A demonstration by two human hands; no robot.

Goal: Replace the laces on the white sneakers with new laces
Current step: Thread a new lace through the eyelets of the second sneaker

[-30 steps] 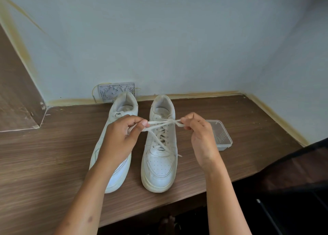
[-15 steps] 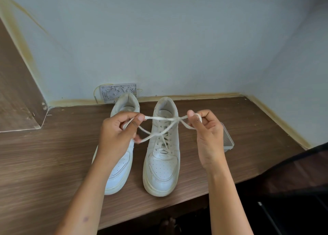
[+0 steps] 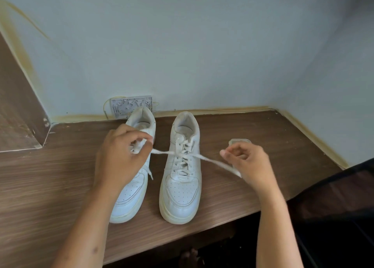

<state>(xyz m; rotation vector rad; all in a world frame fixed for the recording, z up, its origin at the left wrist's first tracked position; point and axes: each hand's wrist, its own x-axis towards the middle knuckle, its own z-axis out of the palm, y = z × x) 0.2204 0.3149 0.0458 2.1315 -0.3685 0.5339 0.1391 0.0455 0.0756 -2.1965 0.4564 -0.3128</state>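
White lace [image 3: 214,162] on the right-of-frame sneaker [image 3: 182,178] is pulled out sideways, both ends taut from the crossing near the top eyelets. Left hand [image 3: 121,158] grip: fingers curled, pinching the lace end at centre-left, with a short tail hanging below. Right hand [image 3: 249,162] grip: curled round the other end, centre-right, the strand running under the palm. Judged reason: opposite pulls cinch the first knot crossing down onto the tongue.

Both sneakers stand side by side on the wooden tabletop [image 3: 50,186], toes toward the camera; the left-of-frame sneaker [image 3: 131,197] is partly behind the left hand, its lacing hidden. A clear plastic container [image 3: 239,141] peeks out behind the right hand.

Change vs half a second ago: the hands were close together above the shoe with a loose crossed loop between them; now they are well apart and lower, the loop gone, the lace drawn straight. The sneakers have not moved.
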